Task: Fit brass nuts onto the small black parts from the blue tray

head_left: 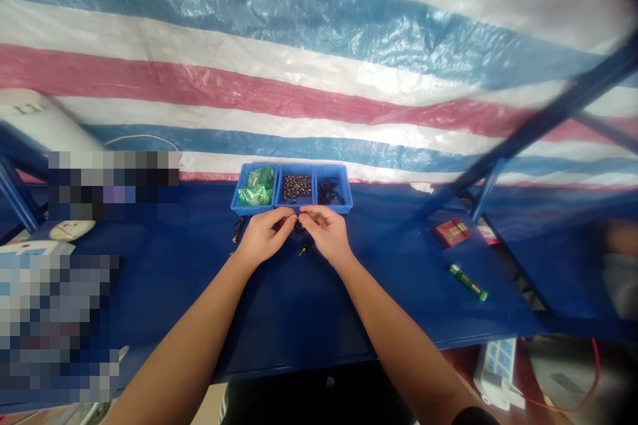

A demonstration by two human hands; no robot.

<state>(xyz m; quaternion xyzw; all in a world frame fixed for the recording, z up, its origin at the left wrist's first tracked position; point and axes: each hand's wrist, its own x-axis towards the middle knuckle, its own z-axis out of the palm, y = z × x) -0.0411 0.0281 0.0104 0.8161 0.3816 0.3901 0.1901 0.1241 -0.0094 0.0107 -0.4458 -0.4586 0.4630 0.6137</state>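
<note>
- The left hand [266, 236] and right hand [326, 234] are curled, fingertips meeting; whether anything is held cannot be told.
- Loose black screws [306, 249] are scattered just below them on the blue bench [299, 319].
- A blue divided tray [299, 167] is placed just beyond.

Head-worn camera looking forward and down at left hand [266, 236] and right hand [326, 234], close above the desk [299, 305].

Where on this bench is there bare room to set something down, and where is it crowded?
The blue bench top shows widest between the right hand and the red packet and green tube, and between the forearms. It is crowded at the blue compartment tray, where the left hand and loose black screws bunch together.
</note>
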